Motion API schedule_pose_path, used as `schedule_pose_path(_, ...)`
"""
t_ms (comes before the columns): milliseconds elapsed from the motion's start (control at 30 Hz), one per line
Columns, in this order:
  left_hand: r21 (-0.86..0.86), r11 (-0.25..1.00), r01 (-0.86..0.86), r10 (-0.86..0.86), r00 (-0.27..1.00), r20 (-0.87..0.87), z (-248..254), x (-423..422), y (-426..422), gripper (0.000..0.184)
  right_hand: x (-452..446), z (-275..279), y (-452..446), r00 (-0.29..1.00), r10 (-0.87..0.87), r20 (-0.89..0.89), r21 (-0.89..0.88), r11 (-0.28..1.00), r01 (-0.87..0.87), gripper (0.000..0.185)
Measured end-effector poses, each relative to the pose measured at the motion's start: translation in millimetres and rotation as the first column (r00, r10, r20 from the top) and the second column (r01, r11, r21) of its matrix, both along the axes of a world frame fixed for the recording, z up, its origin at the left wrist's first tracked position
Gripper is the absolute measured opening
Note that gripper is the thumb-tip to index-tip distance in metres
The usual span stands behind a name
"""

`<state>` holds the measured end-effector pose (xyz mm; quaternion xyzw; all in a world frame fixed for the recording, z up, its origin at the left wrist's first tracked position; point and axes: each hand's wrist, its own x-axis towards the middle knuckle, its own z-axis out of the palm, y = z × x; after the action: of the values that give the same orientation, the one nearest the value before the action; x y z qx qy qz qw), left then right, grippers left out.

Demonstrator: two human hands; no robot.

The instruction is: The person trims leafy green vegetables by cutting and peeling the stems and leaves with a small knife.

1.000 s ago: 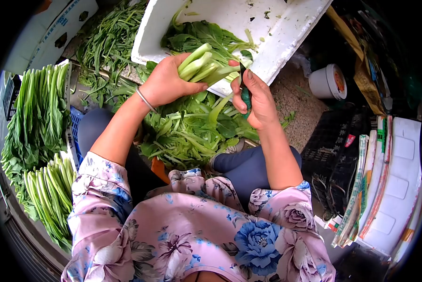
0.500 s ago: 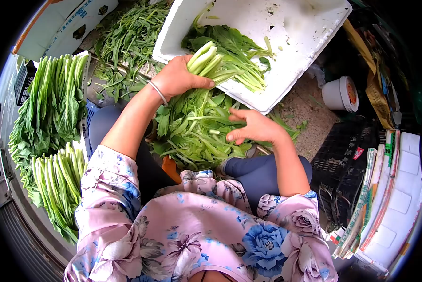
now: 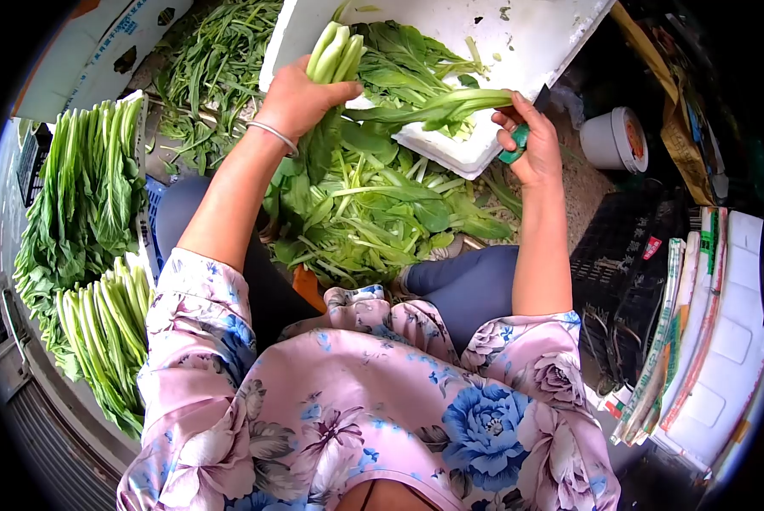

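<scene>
My left hand [image 3: 303,100] is closed around a bunch of leafy greens [image 3: 335,55], pale cut stems pointing up and leaves hanging below. To the right, my right hand [image 3: 531,140] pinches the stem end of a single leafy green stalk [image 3: 450,104] between thumb and finger. A small knife with a green handle [image 3: 515,145] sits in the same palm; a dark blade tip shows beyond the fingers. Under both hands lies a heap of loose leaves and stems [image 3: 373,213]. More greens [image 3: 407,68] lie in the white foam box [image 3: 543,34].
Bundled greens [image 3: 84,179] stand in rows at the left. Loose leaves [image 3: 220,68] cover the ground at the upper left. On the right are a white tub [image 3: 607,140], a black crate [image 3: 624,264] and stacked foam sheets [image 3: 718,332].
My right hand has risen from the heap to the right, now pinching a stalk, with the green handle showing. My left hand has shifted slightly up and left with its bunch.
</scene>
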<state>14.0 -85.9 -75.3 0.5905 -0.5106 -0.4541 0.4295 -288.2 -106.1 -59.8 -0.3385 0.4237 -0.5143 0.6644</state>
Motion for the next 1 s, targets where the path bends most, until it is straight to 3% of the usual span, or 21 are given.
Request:
schedule_pose_path(33, -0.082, 0.997, -0.012, 0.02, 0.995, 0.102, -6.5, 5.5, -2.5, 0.043, -7.8, 1.1, 0.2, 1.0, -0.003, -0.01, -0.011, 1.0, 0.003, 0.027)
schedule_pose_path(67, -0.08, 0.997, -0.011, 0.019, 0.995, 0.1, -3.1, 5.5, -0.4, 0.043, -12.5, 4.5, 2.0, 1.0, 0.005, -0.022, -0.039, 0.999, -0.006, 0.027)
schedule_pose_path(133, -0.196, 0.981, -0.007, 0.084, 0.918, 0.388, 4.3, 7.4, 5.1, 0.042, -22.8, 9.3, 5.7, 0.995, 0.006, -0.101, -0.091, 0.996, -0.015, 0.026)
schedule_pose_path(167, -0.158, 0.987, -0.004, 0.077, 0.887, 0.456, 6.5, 7.7, 6.8, 0.044, -27.2, 11.3, 8.5, 0.995, 0.007, -0.103, -0.086, 0.996, -0.016, 0.026)
schedule_pose_path(200, -0.156, 0.988, -0.007, 0.078, 0.887, 0.455, 8.3, 6.4, 8.9, 0.044, -30.7, 14.1, 11.1, 0.978, 0.12, -0.172, -0.111, 0.984, -0.14, 0.026)
schedule_pose_path(233, -0.078, 0.995, 0.054, -0.018, 0.913, 0.407, 10.4, 4.2, 11.0, 0.046, -33.0, 16.8, 14.3, 0.943, 0.228, -0.242, -0.129, 0.956, -0.265, 0.027)
schedule_pose_path(267, -0.005, 0.993, 0.119, -0.109, 0.93, 0.35, 11.5, 3.2, 11.7, 0.048, -20.7, 24.4, 24.5, 0.914, 0.244, -0.323, -0.071, 0.957, -0.28, 0.027)
schedule_pose_path(333, 0.079, 0.933, 0.351, -0.352, 0.936, -0.002, 13.5, -8.0, 20.0, 0.051, -2.3, 26.4, 33.8, 0.8, 0.419, -0.43, 0.02, 0.89, -0.455, 0.026)
schedule_pose_path(400, 0.101, 0.848, 0.521, -0.519, 0.854, -0.045, 5.6, -22.4, 25.7, 0.057, 27.1, 22.2, 44.4, 0.723, 0.43, -0.542, 0.019, 0.866, -0.5, 0.024)
schedule_pose_path(467, 0.146, 0.784, 0.604, -0.578, 0.795, -0.186, 6.6, -36.8, 34.8, 0.061, 44.5, 16.2, 47.5, 0.75, 0.408, -0.52, -0.019, 0.873, -0.487, 0.025)
schedule_pose_path(533, 0.067, 0.796, 0.601, -0.581, 0.791, -0.191, 4.5, -41.9, 34.0, 0.054, 41.6, 14.2, 34.8, 0.753, 0.447, -0.483, -0.002, 0.859, -0.511, 0.027)
schedule_pose_path(600, 0.172, 0.847, 0.503, -0.407, 0.821, -0.399, 8.9, -40.7, 25.9, 0.044, 46.2, 9.2, 12.7, 0.87, 0.274, -0.41, -0.06, 0.944, -0.326, 0.028)
schedule_pose_path(667, 0.089, 0.905, 0.415, -0.35, 0.848, -0.399, 9.4, -39.2, 17.6, 0.035, 35.8, -33.0, -30.0, 0.697, 0.088, -0.712, -0.109, 0.966, -0.233, 0.028)
schedule_pose_path(700, 0.099, 0.933, 0.346, -0.29, 0.886, -0.362, 11.7, -38.0, 14.9, 0.035, 32.3, -46.3, -49.0, 0.325, 0.072, -0.943, -0.023, 0.96, -0.28, 0.028)
schedule_pose_path(733, 0.108, 0.955, 0.275, -0.228, 0.919, -0.322, 12.6, -36.7, 12.4, 0.035, 41.4, -44.9, -54.1, 0.047, 0.055, -0.997, 0.04, 0.963, -0.267, 0.025)
schedule_pose_path(767, 0.055, 0.977, 0.205, -0.183, 0.944, -0.275, 6.7, -34.8, 8.1, 0.035, 45.1, -60.5, -65.3, -0.138, 0.028, -0.99, 0.064, 0.963, -0.261, 0.023)
schedule_pose_path(800, 0.051, 0.978, 0.202, -0.181, 0.945, -0.272, 8.2, -32.8, 6.0, 0.035, 47.1, -73.7, -73.8, -0.243, 0.078, -0.967, 0.139, 0.958, -0.249, 0.024)
schedule_pose_path(933, 0.063, 0.997, 0.042, -0.024, 0.961, -0.275, 14.6, -18.8, 2.5, 0.036, 46.6, -113.8, -88.2, -0.338, 0.211, -0.917, 0.285, 0.94, -0.185, 0.025)
schedule_pose_path(1000, -0.011, 0.999, -0.046, 0.043, 0.982, -0.186, 11.4, -12.0, -1.9, 0.034, 49.8, -104.1, -87.6, -0.368, 0.237, -0.899, 0.316, 0.933, -0.173, 0.025)
